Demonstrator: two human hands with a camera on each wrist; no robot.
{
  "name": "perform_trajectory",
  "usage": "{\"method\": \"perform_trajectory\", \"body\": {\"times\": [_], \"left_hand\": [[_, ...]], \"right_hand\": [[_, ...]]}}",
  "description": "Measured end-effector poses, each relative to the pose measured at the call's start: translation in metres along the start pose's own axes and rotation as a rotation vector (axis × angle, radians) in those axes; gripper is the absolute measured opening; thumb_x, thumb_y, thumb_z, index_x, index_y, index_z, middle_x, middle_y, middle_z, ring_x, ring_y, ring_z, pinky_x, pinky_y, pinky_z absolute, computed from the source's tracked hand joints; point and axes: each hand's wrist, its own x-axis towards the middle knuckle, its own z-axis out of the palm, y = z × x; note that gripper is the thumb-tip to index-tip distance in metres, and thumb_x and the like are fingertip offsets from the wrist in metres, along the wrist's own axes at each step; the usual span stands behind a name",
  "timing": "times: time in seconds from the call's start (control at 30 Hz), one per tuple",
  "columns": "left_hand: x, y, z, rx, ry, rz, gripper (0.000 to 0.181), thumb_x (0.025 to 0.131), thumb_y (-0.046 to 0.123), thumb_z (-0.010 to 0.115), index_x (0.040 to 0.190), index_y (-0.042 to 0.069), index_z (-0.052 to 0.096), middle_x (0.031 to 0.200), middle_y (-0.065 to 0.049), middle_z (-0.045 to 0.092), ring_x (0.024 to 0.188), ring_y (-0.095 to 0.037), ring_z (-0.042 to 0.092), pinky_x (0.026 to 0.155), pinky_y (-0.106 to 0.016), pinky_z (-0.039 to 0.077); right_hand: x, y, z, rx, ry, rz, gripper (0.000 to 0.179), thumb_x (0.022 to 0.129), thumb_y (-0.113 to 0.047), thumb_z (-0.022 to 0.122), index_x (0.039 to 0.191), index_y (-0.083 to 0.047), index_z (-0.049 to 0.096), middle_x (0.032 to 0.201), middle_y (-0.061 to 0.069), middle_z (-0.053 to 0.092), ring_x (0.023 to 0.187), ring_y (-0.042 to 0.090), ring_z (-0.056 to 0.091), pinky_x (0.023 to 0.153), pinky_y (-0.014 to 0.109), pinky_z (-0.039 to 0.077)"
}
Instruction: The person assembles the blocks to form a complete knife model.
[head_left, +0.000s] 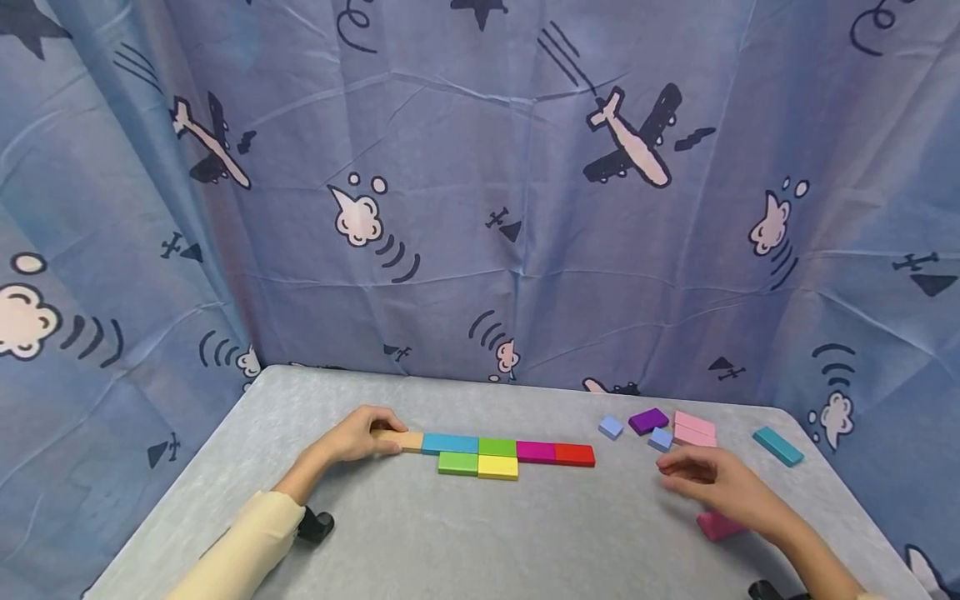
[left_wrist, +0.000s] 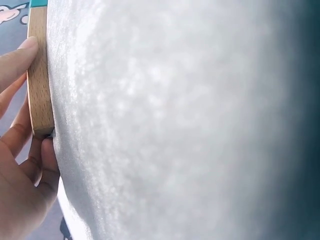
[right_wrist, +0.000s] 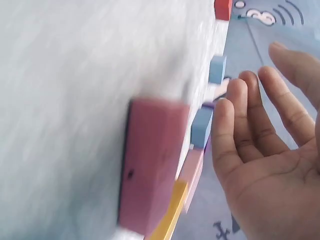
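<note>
Head view: left hand (head_left: 358,435) pinches wooden block (head_left: 410,442) (right hand (head_left: 723,482) hovers)

Pale, grained wooden block (head_left: 412,442), flat on the grey table (head_left: 525,533), end to end with a blue block (head_left: 450,444).

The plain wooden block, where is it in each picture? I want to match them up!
Head: the wooden block is left of centre, low down, at the longer row's left end, in the left hand.
Left wrist: near the upper left edge, running up and down.
Right wrist: not in it.
Shared landmark: the pale table, in all three.
</note>
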Motion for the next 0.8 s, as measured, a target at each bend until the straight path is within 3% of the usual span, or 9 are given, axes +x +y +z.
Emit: {"method": "perform_trajectory", "body": {"times": [0.27,0.5,0.8], "left_hand": [[0.002,0.000,0.000,0.001,-0.005,-0.025,0.018,0.086,0.006,0.082,0.103,0.006,0.076,0.098,0.001,0.070,0.089,-0.019,0.061,0.081,-0.037,0.049],[0.002,0.001,-0.001,0.000,-0.004,-0.029,0.018,0.086,0.005,0.082,0.103,0.006,0.076,0.098,0.000,0.070,0.089,-0.018,0.061,0.081,-0.036,0.049],[0.000,0.000,-0.001,-0.006,-0.002,-0.007,0.018,0.086,0.007,0.082,0.103,0.005,0.076,0.098,-0.001,0.070,0.089,-0.020,0.061,0.081,-0.038,0.049]], "right_hand": [[-0.022,0.018,-0.020,0.013,-0.051,-0.017,0.035,0.096,-0.005,0.071,0.124,0.013,0.062,0.116,0.026,0.066,0.098,0.014,0.068,0.080,0.022,0.054],[-0.038,0.029,-0.033,-0.062,-0.087,-0.041,0.033,0.093,-0.006,0.074,0.122,0.010,0.065,0.116,0.011,0.070,0.101,0.007,0.065,0.082,0.020,0.052],[-0.043,0.043,-0.036,-0.095,-0.154,-0.031,0.035,0.092,-0.006,0.076,0.121,0.010,0.066,0.114,0.005,0.071,0.097,0.004,0.062,0.080,0.020,0.051]]}}
